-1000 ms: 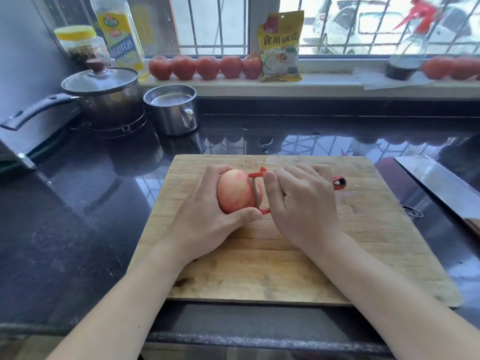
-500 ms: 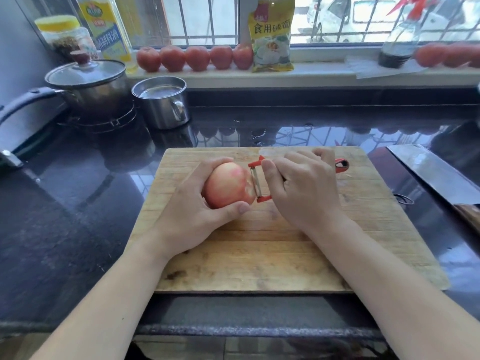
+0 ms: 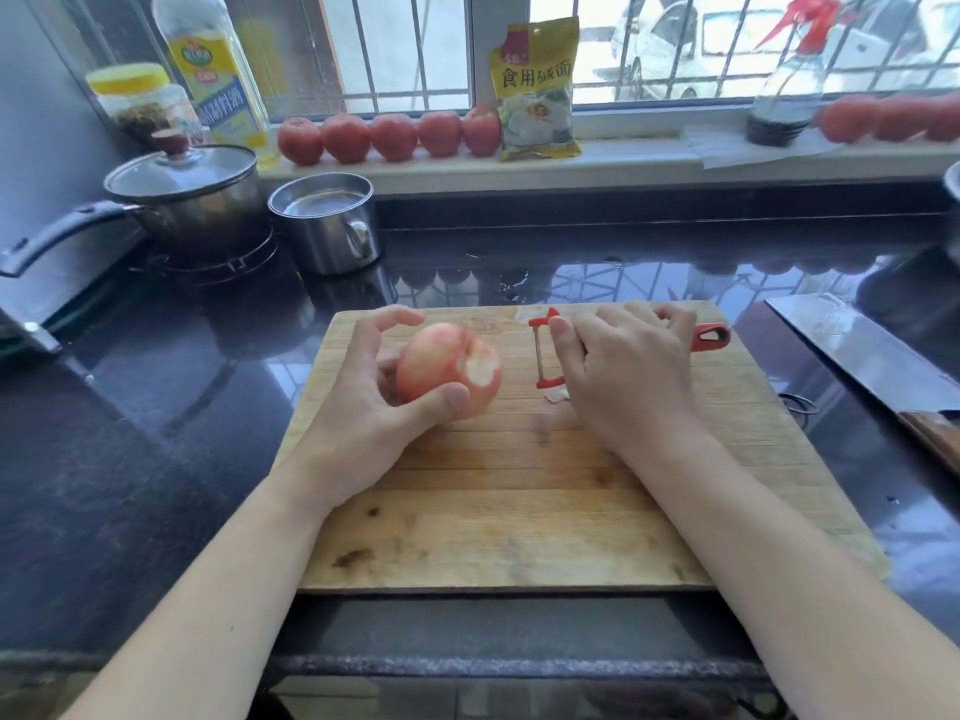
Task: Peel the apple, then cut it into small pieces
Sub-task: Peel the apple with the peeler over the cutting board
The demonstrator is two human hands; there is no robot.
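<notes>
**A:** So what changed for us since a second ago? Back then we had the peeler pressed right against the apple. Now our right hand (image 3: 623,376) has pulled the red peeler (image 3: 545,350) off to the side, fingers curled round its handle, blade clear of the fruit. The apple (image 3: 441,368) shows a pale bare patch, and a scrap of peel (image 3: 556,396) lies just under the blade.

**B:** And our left hand (image 3: 363,423)?

**A:** Thumb and lower fingers cradle the apple above the wooden cutting board (image 3: 519,522); the index finger's lifted off.

**B:** Around us?

**A:** Dark glossy counter (image 3: 130,459), cleaver (image 3: 872,361) on the right, lidded pot (image 3: 192,200) and steel cup (image 3: 327,220) back left, tomatoes (image 3: 389,135) along the window ledge.
</notes>
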